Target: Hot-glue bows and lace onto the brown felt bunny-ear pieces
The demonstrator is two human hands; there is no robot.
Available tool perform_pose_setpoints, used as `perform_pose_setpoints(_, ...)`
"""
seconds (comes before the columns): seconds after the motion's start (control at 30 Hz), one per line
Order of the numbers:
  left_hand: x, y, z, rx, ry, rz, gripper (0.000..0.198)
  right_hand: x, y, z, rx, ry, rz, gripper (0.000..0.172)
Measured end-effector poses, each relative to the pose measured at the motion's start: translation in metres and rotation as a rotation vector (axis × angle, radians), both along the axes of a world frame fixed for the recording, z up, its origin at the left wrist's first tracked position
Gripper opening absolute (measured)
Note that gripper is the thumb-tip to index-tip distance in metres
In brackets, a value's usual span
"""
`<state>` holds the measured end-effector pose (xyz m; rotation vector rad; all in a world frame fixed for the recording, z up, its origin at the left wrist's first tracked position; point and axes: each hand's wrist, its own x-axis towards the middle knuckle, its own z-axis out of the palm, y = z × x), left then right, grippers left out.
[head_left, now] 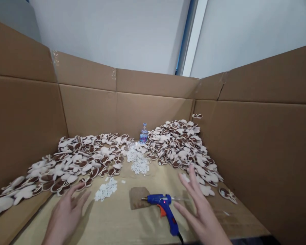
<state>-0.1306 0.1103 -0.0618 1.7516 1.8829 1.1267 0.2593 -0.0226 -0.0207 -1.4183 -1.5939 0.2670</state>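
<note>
- To the left of the glue gun (159, 198), the left hand (67, 207) is held with thumb and fingers loosely curled and parted; nothing is seen pinched.
- Just right of the gun, the right hand (199, 207) is held with fingers spread wide; the gun is not gripped, and whether it is grazed by the thumb cannot be told.
- The gun itself is placed between the hands, its nozzle over a brown patch (137, 193). It is judged light and stiff, best taken by the blue handle (171, 217) — the metal nozzle should be avoided, as the red light suggests heat.
- Left of the gun, a small white pile (106, 190) is spread; its pieces seem light, and are probably best pinched by their edges.
- Beyond the gun, to left and right, plush pieces are heaped in a left heap (76, 160) and a right heap (178, 146) — likely soft and featherlight, easily squeezed around the body.
</note>
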Motion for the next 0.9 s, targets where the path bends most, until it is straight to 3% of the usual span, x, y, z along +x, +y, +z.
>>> perform_pose_setpoints(0.1, -0.012, 0.022, -0.015, 0.097, 0.352, 0.002, 0.056, -0.001, 0.003, -0.002, -0.075, -0.012, 0.051, 0.035)
perform_pose_setpoints(0.17, -0.018, 0.037, -0.020, 0.056, 0.494, -0.020, 0.056, -0.003, 0.006, 0.000, -0.094, 0.031, 0.035, 0.026)
perform_pose_setpoints(0.37, -0.020, 0.052, -0.002, 0.007, 0.557, -0.120, 0.027, -0.011, 0.007, 0.008, -0.107, 0.098, 0.060, 0.041)
perform_pose_setpoints(0.47, -0.013, 0.046, 0.010, 0.049, 0.553, -0.125, 0.014, -0.011, 0.008, -0.005, -0.161, 0.105, 0.004, 0.030)
perform_pose_setpoints(0.53, -0.008, 0.041, 0.014, 0.050, 0.548, -0.116, 0.007, -0.009, 0.009, -0.019, -0.229, 0.076, -0.099, 0.040)
perform_pose_setpoints(0.63, -0.004, 0.032, 0.016, 0.005, 0.466, -0.086, 0.003, -0.006, 0.011, -0.037, -0.384, -0.012, -0.175, 0.042)
perform_pose_setpoints(0.73, 0.000, 0.020, 0.017, 0.047, 0.286, -0.060, 0.003, -0.009, 0.014, -0.046, -0.443, -0.053, -0.188, 0.029)
perform_pose_setpoints(0.83, 0.013, 0.004, 0.020, 0.049, 0.012, -0.079, 0.021, -0.017, 0.019, -0.048, -0.437, -0.104, -0.229, 0.018)
perform_pose_setpoints(0.9, 0.028, -0.010, 0.023, -0.017, -0.216, -0.161, 0.033, -0.022, 0.023, -0.049, -0.451, -0.152, -0.257, 0.015)
